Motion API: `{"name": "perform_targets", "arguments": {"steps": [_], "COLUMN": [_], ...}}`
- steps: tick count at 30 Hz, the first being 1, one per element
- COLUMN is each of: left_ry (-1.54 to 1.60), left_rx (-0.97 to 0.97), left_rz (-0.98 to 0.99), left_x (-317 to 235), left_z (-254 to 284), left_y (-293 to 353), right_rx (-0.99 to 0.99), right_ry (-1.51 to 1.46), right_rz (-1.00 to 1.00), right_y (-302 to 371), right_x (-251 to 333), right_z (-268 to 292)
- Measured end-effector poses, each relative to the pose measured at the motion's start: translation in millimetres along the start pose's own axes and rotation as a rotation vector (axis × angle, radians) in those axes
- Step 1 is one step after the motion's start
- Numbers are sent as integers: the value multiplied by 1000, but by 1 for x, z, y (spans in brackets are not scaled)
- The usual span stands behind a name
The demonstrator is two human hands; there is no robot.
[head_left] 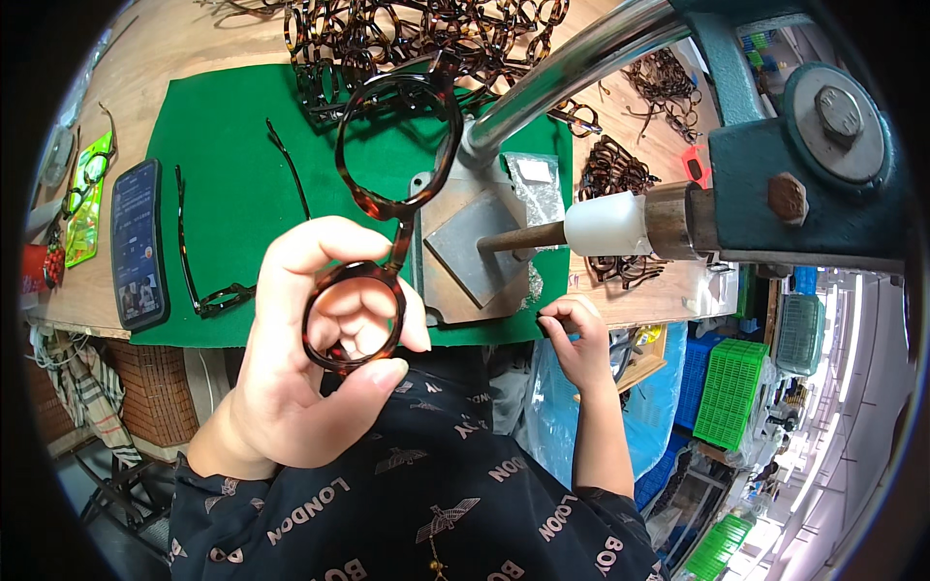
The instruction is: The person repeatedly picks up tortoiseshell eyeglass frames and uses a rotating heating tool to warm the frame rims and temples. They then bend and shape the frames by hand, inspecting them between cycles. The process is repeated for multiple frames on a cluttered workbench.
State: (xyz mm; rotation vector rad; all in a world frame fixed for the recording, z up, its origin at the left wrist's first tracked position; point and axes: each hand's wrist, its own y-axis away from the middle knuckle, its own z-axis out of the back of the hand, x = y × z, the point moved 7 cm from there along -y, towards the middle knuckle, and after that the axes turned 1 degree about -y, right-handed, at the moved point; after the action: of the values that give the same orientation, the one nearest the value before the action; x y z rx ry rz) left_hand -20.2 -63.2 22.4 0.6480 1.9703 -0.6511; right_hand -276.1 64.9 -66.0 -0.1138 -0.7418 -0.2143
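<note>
Raised close to the camera, my left hand (266,368) is closed on a tortoiseshell eyeglass frame (400,237), gripping its lower rim between fingers and thumb. No temple arms show on this frame, and its upper rim reaches over the green mat. Lower right, beside the mat's front edge, my right hand (581,339) is pinched on a small dark bit too tiny to name. Between the hands and beyond them lies a square steel plate (475,247) on a metal base. Another pair of glasses (225,298), temples up, rests on the mat, partly behind my left hand.
A green cast-metal press (775,194) with a steel column (572,82) and white sleeve (605,226) fills the upper right. Piled frames (407,39) cover the back; a stack of folded frames (615,169) lies right. A phone (138,242) lies left; green crates (731,392) stand lower right.
</note>
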Motion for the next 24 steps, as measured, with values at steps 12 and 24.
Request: {"name": "perform_targets", "arguments": {"steps": [12,24], "left_ry": [-180,-226], "left_rx": [43,134], "left_rz": [-130,-179], "left_x": [5,3], "left_z": [-7,-13], "left_y": [-4,-3], "right_rx": [-2,-69], "right_ry": [202,119], "right_rz": [76,24], "right_y": [-8,3], "right_x": [26,16], "right_z": [0,0]}}
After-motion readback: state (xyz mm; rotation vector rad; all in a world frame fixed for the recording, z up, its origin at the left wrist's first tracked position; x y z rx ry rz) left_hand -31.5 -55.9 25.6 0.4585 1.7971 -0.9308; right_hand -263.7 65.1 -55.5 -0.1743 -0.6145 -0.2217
